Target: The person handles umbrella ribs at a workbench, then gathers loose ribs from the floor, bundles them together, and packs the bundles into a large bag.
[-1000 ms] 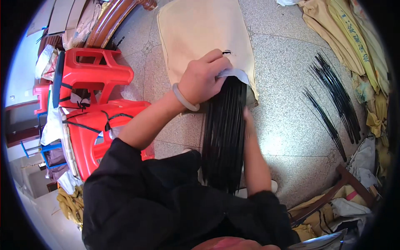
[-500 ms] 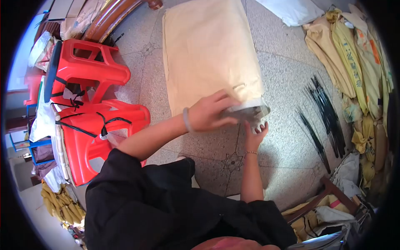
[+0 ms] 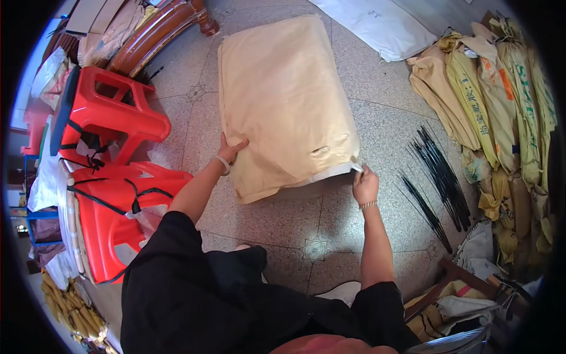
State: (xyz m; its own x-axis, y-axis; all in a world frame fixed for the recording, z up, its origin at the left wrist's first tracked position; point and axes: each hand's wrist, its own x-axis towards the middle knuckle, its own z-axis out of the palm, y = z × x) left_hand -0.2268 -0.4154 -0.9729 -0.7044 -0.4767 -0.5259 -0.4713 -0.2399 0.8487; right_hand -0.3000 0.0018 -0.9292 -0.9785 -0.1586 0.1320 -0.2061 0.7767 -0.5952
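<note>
A large tan paper sack (image 3: 283, 100) lies on the speckled floor, bulging, with its opening towards me. My left hand (image 3: 232, 150) grips the sack's left side, thumb on top and the other fingers mostly hidden beneath. At the right corner of the opening, my right hand (image 3: 365, 184) pinches the white-lined edge. The inside of the sack is in shadow. Two bunches of thin black strips (image 3: 442, 177) lie on the floor to the right of my right hand.
Red plastic stools (image 3: 118, 112) with black cords stand at the left. A curved wooden piece (image 3: 156, 38) is at the upper left. Bundled tan and yellow sacks (image 3: 480, 106) line the right side. A white sack (image 3: 377, 26) lies at the top, and a brown wooden frame (image 3: 466, 277) lower right.
The long black strips at the sack's mouth are out of sight. My left hand has moved from the opening to the sack's left side; my right hand has taken hold of the right corner.
</note>
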